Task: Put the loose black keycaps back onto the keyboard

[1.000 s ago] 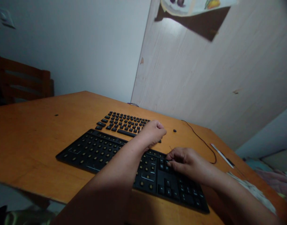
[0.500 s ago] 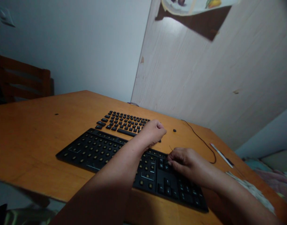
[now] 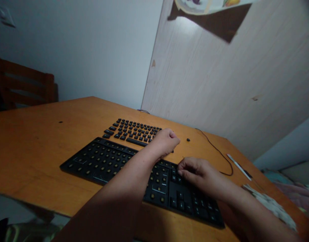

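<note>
While the left hand (image 3: 166,144) and right hand (image 3: 196,170) curl inward by the computer keyboard (image 3: 159,183), closure and contents are unclear.

We see a dim room, cool grey on the wall (image 3: 93,50) and warm orange on the table (image 3: 43,141). A soft, pale glare sits high on the panel (image 3: 207,84), just under the poster (image 3: 220,23); we cannot place its source. The left hand (image 3: 166,143) catches some light, while its forearm (image 3: 134,178) darkens toward the bottom edge, with a soft-edged shadow on the table beside it. The chair (image 3: 25,80) sinks into gloom. Low light leaves the lettering on the keyboard (image 3: 181,188) smeared. The wide lens makes upright lines lean, and we find the cloth (image 3: 292,196) near the right edge smudged, the top right corner darkened.
</note>
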A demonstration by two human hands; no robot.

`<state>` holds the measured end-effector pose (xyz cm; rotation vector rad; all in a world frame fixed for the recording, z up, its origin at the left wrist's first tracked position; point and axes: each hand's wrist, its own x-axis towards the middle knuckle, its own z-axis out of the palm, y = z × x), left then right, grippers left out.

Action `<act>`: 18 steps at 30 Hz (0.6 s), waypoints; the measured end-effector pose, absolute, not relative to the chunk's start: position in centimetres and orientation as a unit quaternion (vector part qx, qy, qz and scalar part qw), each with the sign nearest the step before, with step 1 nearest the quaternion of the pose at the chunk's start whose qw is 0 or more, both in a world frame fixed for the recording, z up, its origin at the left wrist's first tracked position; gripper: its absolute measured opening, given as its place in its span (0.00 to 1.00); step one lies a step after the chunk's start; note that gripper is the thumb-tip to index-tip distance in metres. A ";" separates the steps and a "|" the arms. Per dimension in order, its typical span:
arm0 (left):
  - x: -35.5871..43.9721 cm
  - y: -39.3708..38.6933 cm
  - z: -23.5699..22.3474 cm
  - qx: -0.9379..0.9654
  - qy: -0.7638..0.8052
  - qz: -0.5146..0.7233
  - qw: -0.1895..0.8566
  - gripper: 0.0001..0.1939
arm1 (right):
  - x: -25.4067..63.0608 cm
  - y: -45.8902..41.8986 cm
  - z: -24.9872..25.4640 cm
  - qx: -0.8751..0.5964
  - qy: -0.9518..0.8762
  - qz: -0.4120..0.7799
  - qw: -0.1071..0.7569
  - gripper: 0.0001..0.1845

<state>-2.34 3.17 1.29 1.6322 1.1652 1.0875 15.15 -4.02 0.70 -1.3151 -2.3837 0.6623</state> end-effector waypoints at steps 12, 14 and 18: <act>-2.3 3.1 1.4 0.656 0.471 0.428 0.406 0.05 | 15.8 -3.0 0.3 -0.437 -0.845 0.250 0.182 0.08; -2.4 3.1 1.4 0.656 0.471 0.430 0.404 0.05 | 15.8 -2.9 0.3 -0.442 -0.842 0.248 0.185 0.07; -2.4 3.0 1.5 0.659 0.469 0.429 0.402 0.05 | 15.8 -3.0 0.6 -0.433 -0.849 0.249 0.170 0.06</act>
